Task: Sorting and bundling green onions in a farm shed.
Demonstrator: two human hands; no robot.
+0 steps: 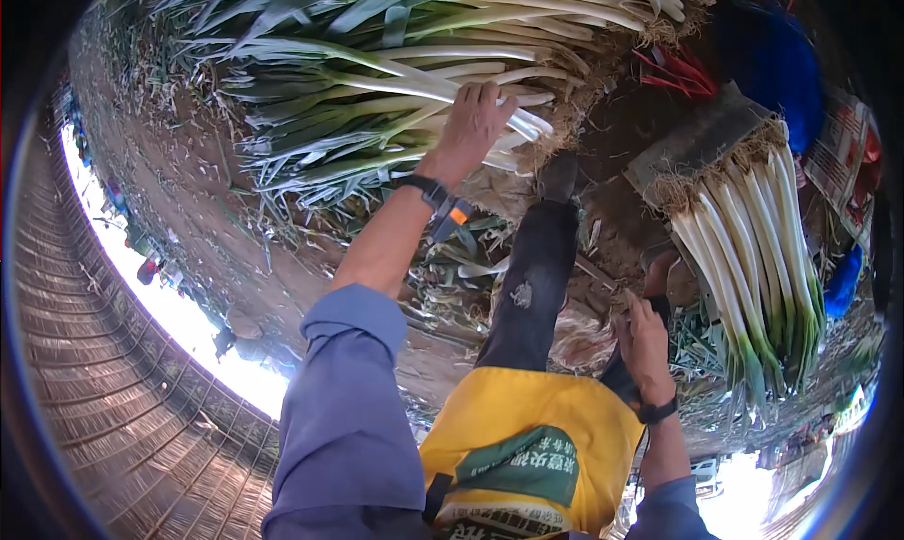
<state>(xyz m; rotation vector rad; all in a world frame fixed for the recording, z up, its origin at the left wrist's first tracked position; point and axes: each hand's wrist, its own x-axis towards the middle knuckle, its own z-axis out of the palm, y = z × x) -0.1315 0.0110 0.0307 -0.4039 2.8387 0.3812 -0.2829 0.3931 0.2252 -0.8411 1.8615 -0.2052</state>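
Observation:
My left hand (474, 122), with a dark band at the wrist, closes over the white stalk of a long green onion (406, 84) on top of a big pile. The pile of green onions (438, 53) lies with leaves to the left and roots to the right. My right hand (644, 339) is beside my right leg, fingers bent together. A thin, strip-like piece (597, 272) lies in line with its fingertips; whether the hand holds it cannot be made out. To the right, a row of green onions (752, 236) lies with roots upward in view, near a dark flat board (696, 144).
Red ties (678, 70) lie right of the pile, near a blue bag (777, 67). A printed sack (844, 159) is at the far right. My dark trouser leg (530, 279) and yellow apron (537, 413) take up the lower middle. Leaf scraps litter the soil (183, 144).

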